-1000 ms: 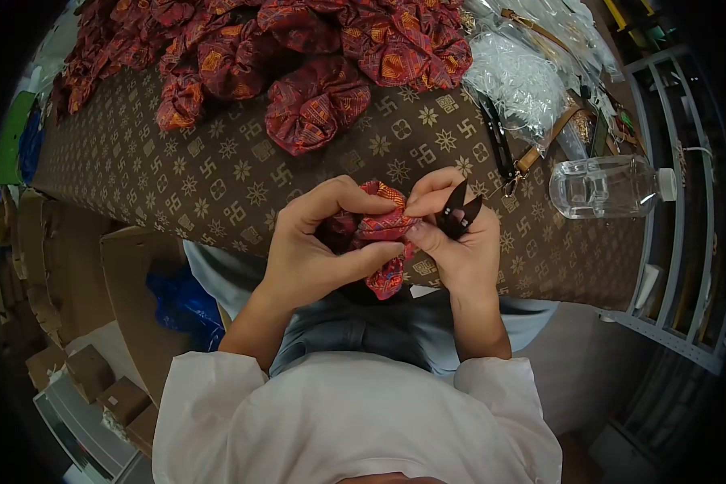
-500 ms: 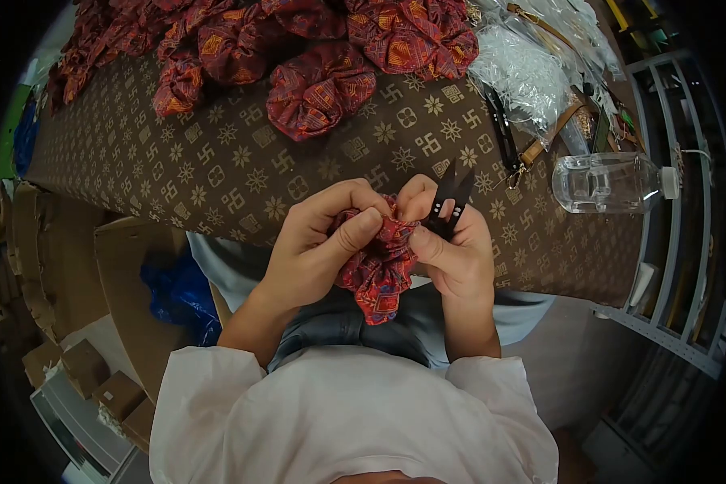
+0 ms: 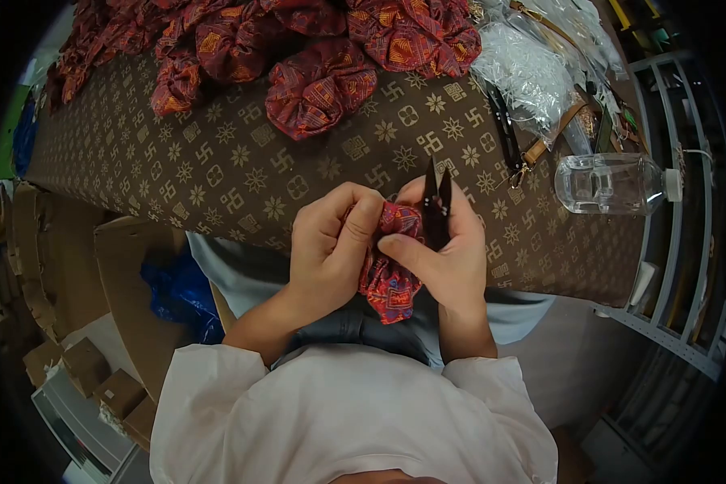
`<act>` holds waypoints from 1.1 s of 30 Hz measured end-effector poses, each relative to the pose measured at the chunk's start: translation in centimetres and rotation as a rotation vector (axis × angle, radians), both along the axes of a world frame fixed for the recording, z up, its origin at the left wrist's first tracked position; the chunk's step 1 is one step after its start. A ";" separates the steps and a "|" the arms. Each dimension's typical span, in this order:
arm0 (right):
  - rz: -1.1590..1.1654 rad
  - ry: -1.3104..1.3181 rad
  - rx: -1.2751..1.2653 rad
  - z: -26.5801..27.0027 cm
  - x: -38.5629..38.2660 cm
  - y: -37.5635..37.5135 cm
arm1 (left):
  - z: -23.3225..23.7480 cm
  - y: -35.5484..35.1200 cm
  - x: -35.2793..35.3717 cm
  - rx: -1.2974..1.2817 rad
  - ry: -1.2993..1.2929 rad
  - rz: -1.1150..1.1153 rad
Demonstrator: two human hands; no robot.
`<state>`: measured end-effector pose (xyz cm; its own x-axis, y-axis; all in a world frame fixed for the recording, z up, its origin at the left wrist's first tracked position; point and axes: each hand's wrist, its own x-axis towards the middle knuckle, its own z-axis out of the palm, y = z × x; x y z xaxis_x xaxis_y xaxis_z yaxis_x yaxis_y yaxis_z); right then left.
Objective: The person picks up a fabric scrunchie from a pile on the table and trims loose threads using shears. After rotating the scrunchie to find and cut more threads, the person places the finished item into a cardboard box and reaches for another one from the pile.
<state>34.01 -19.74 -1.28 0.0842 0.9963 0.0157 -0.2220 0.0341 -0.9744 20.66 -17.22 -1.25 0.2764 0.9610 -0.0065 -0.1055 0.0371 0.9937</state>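
A red patterned fabric scrunchie (image 3: 391,286) is gathered between my two hands above my lap, at the near edge of the table. My left hand (image 3: 335,250) is closed, its thumb and curled fingers pinching one side of the fabric. With its thumb, my right hand (image 3: 452,254) presses on the other side of the scrunchie. Tucked in that same hand is a pair of black thread snips (image 3: 436,206), with the two pointed blades apart and directed away from me. The fingers behind the fabric are partly hidden.
Several more red scrunchies (image 3: 321,87) are heaped along the table's far side. A brown patterned cloth (image 3: 242,181) covers the table. To the right lie a bag of clear plastic bits (image 3: 524,68), black-and-tan straps (image 3: 504,133) and a clear bottle (image 3: 609,184). Cardboard boxes (image 3: 141,282) stand at left.
The scrunchie has turned and narrowed between my hands. My left hand has closed more tightly, my right thumb has moved leftward over the fabric, and the snips have swung to point more upright.
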 end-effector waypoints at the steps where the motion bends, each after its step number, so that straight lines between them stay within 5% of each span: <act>1: 0.009 -0.212 -0.004 -0.2 0.2 -0.1 | 0.1 -0.1 0.1 -0.035 -0.012 0.003; 8: 0.190 0.430 -0.231 -0.3 0.9 -0.1 | 1.2 0.9 -0.5 -0.519 -0.317 -0.159; 14: 0.280 0.568 -0.224 -1.0 1.5 0.0 | 0.4 1.2 -0.7 -0.550 -0.427 -0.267; 24: 0.280 0.592 -0.219 -1.4 1.5 0.1 | 0.2 1.3 -0.5 -0.531 -0.409 -0.284; 30: 0.050 0.285 -0.096 -0.4 0.6 -0.4 | -0.5 0.6 -0.1 -0.437 -0.401 -0.152; 33: -0.115 0.107 -0.026 -0.4 0.5 -1.2 | -1.1 -0.3 0.7 -0.174 -0.313 0.050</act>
<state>34.56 -20.91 -1.68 0.1977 0.9799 -0.0257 -0.3211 0.0400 -0.9462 21.38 -17.53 -2.36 0.2433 0.9654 -0.0939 -0.4095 0.1900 0.8923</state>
